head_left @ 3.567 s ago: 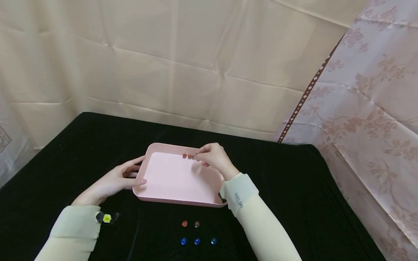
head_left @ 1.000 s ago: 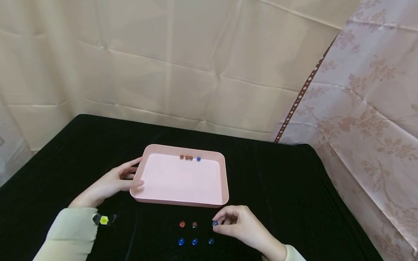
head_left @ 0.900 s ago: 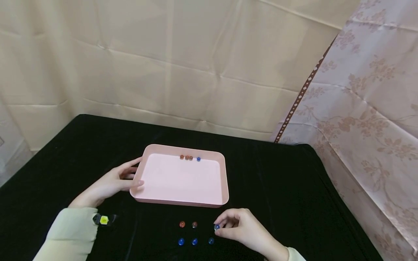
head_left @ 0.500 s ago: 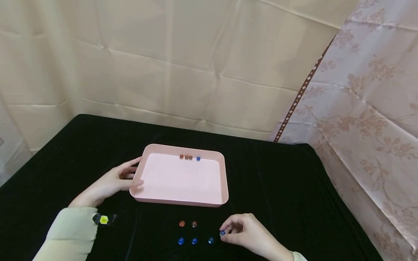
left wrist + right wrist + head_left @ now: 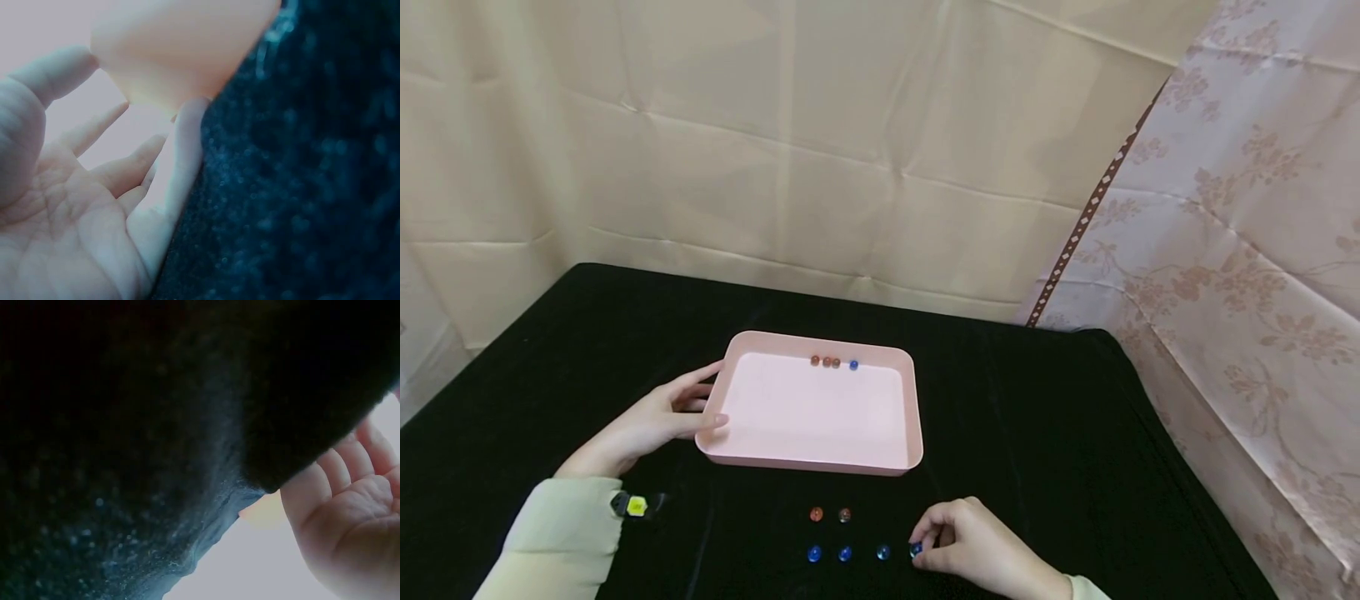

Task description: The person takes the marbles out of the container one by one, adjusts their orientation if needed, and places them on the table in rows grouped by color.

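My left hand [image 5: 647, 425] grips the left end of a pink tray [image 5: 820, 467], thumb over the rim and fingers along its outer side. The left wrist view shows the same hand [image 5: 112, 181] with the tray's corner [image 5: 169, 50] between thumb and fingers. Between thumb and index finger my right hand [image 5: 973, 546] pinches a blue marble [image 5: 915, 550], low at the cloth in front of the tray. To its left a row holds a clear-blue marble [image 5: 883, 552] and blue marbles [image 5: 845, 553]. Behind them lie an orange marble [image 5: 816, 515] and a brownish one [image 5: 845, 515].
Inside the tray, along its far wall, sit brownish-red marbles [image 5: 827, 362] and one blue marble [image 5: 853, 365]. Black cloth [image 5: 1037, 417] covers the table. A cream curtain [image 5: 737, 167] hangs behind, and a floral cloth [image 5: 1247, 250] hangs at the right.
From over the tray, where a blue marble now sits by the far wall, my right hand has come to the front with another blue marble, then lowered it rightward to the row. The left hand stays put.
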`<state>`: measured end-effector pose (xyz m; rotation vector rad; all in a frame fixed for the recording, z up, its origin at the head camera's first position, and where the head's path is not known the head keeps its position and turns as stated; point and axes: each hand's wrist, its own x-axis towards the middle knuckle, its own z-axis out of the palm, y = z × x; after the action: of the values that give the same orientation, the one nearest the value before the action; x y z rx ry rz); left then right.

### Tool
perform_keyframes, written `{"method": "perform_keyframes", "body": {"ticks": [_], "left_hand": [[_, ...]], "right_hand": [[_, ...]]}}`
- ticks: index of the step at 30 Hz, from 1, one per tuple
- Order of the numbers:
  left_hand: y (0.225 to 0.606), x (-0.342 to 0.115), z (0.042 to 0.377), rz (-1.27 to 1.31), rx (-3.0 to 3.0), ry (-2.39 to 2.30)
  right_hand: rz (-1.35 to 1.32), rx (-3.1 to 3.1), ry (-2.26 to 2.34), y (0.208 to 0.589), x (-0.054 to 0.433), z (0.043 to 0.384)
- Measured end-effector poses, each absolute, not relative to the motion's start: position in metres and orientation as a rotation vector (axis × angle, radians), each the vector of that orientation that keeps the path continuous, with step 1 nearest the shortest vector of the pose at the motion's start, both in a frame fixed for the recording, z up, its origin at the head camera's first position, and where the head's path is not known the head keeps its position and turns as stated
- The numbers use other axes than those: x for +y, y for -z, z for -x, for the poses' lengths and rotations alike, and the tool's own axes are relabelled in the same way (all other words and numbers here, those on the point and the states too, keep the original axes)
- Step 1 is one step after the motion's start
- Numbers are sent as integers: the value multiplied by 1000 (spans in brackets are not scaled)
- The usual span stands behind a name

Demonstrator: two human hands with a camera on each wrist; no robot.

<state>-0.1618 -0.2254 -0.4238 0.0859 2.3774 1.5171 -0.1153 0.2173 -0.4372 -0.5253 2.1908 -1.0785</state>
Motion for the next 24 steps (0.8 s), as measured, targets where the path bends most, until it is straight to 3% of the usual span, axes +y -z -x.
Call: {"method": "perform_keyframes", "body": {"ticks": [3, 6, 17, 24], "left_hand": [[424, -225, 162, -77, 2381, -1507], [424, -225, 162, -75, 2384, -1499], [425, -226, 163, -93, 2377, -1519], [427, -227, 164, -91, 2374, -1516]], "right_hand": [[547, 2161, 1086, 457, 226, 122], [552, 2179, 1065, 454, 223, 121], [513, 2232, 1016, 408, 199, 104], [567, 2211, 1031, 427, 210, 111]]}}
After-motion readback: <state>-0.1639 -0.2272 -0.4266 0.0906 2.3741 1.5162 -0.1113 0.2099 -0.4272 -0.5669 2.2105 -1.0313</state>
